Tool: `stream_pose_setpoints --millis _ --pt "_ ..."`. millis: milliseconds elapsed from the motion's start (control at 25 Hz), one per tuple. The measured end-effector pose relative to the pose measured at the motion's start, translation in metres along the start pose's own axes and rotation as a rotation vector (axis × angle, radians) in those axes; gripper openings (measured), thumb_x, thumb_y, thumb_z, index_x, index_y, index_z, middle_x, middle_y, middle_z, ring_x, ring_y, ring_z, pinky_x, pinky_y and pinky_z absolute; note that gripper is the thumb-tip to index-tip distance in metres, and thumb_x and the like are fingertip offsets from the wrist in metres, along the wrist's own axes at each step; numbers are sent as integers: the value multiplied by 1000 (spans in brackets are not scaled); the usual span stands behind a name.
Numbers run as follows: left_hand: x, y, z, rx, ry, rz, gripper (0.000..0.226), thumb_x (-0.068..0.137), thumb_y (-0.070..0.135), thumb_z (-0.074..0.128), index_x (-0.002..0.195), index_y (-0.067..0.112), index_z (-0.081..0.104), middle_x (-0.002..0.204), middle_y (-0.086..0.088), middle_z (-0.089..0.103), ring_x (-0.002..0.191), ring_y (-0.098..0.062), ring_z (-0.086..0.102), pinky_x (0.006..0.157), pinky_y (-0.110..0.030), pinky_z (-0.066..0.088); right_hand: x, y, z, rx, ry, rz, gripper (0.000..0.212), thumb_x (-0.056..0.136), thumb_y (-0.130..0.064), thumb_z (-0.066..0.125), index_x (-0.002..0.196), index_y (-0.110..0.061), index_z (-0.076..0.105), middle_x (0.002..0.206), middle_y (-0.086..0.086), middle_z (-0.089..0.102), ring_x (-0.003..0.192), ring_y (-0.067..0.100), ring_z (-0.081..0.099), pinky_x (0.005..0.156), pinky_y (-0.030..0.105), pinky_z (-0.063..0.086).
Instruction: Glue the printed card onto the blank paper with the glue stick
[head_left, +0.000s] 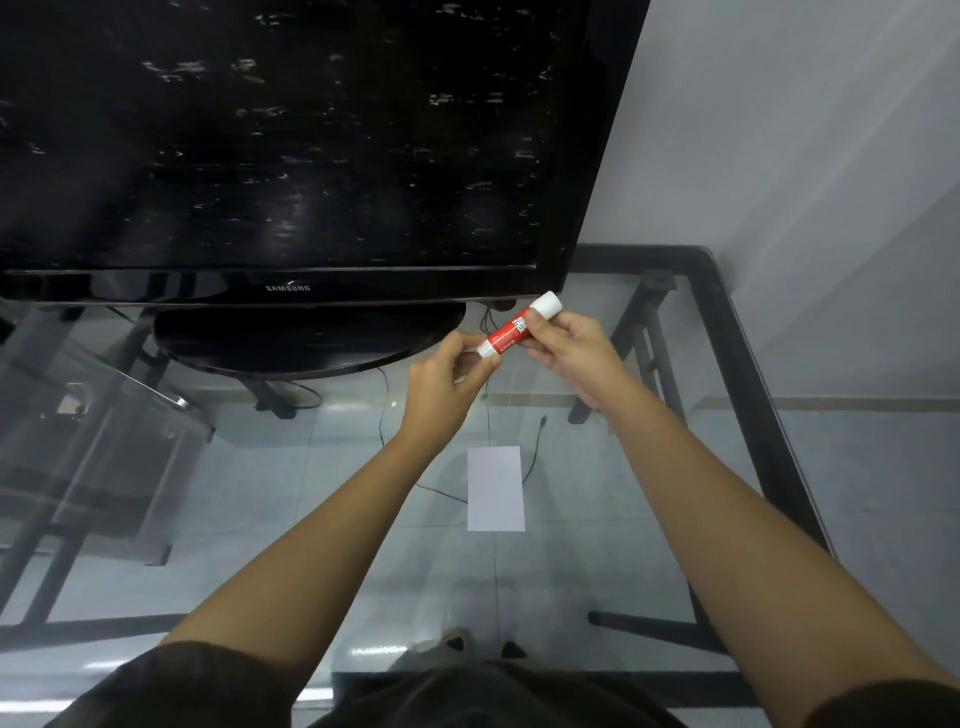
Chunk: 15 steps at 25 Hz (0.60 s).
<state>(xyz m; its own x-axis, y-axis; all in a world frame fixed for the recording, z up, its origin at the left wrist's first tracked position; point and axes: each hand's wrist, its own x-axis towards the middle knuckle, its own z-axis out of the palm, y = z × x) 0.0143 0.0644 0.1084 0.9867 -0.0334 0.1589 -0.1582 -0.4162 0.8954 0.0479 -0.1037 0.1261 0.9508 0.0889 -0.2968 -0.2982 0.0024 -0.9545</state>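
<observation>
A red glue stick (511, 329) with white ends is held tilted in the air above the glass table. My right hand (576, 358) grips its red body near the upper end. My left hand (447, 379) pinches the lower white end with thumb and fingers. A white rectangular sheet of paper (495, 488) lies flat on the glass below and between my forearms. Whether it is the blank paper or the card lying face down, I cannot tell; no printed card shows.
A large black television (291, 156) on an oval stand (306, 343) fills the back of the glass table (748, 374). The table's black frame runs along the right edge. Cables lie on the tiled floor under the glass. A grey wall stands to the right.
</observation>
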Motion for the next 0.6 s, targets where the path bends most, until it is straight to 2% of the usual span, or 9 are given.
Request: stream_pose_setpoints --millis 80,160,280,400,440,560,600 --pt "-6 -23 8 183 -91 -50 43 97 33 41 136 15 43 142 -5 46 127 -16 44 100 -19 33 0 16 0 -103 131 1 27 83 -33 65 103 -15 62 104 4 68 96 14 64 92 32 49" --pt "-19 -49 13 297 -161 -124 49 100 34 29 144 14 25 154 -6 24 139 -19 25 109 -26 20 -2 33 -5 -311 226 -13 22 81 -31 67 97 -16 64 100 3 67 93 15 62 84 30 48" --pt "-43 -91 18 500 -299 -210 52 100 33 21 146 11 12 157 -9 9 144 -23 5 114 -37 10 -7 63 -9 -478 223 -30 17 80 -27 69 91 -14 66 86 -1 66 81 12 60 72 23 43" --pt "-59 -124 20 723 -386 -239 53 100 33 16 146 9 5 158 -9 2 144 -25 -4 115 -42 8 -9 89 -12 -565 214 -58 21 79 -23 70 96 -10 67 85 2 69 79 11 60 64 7 40" --pt "-64 -130 21 774 -411 -257 54 100 33 14 146 10 2 158 -8 0 144 -25 -6 116 -42 7 -11 95 -14 -568 214 -59 23 79 -21 70 99 -9 67 87 4 69 81 13 62 67 7 41" --pt "-72 -145 23 898 -419 -247 55 99 34 11 146 9 -4 157 -8 -4 143 -24 -9 116 -41 5 -11 108 -21 -539 235 -41 26 78 -19 71 101 -10 66 88 3 68 85 17 63 76 21 48" --pt "-74 -144 22 901 -412 -242 55 99 34 11 145 9 -5 157 -8 -5 143 -25 -9 115 -41 4 -12 110 -22 -548 235 -40 27 78 -20 71 102 -11 66 87 0 66 84 16 63 73 18 47"
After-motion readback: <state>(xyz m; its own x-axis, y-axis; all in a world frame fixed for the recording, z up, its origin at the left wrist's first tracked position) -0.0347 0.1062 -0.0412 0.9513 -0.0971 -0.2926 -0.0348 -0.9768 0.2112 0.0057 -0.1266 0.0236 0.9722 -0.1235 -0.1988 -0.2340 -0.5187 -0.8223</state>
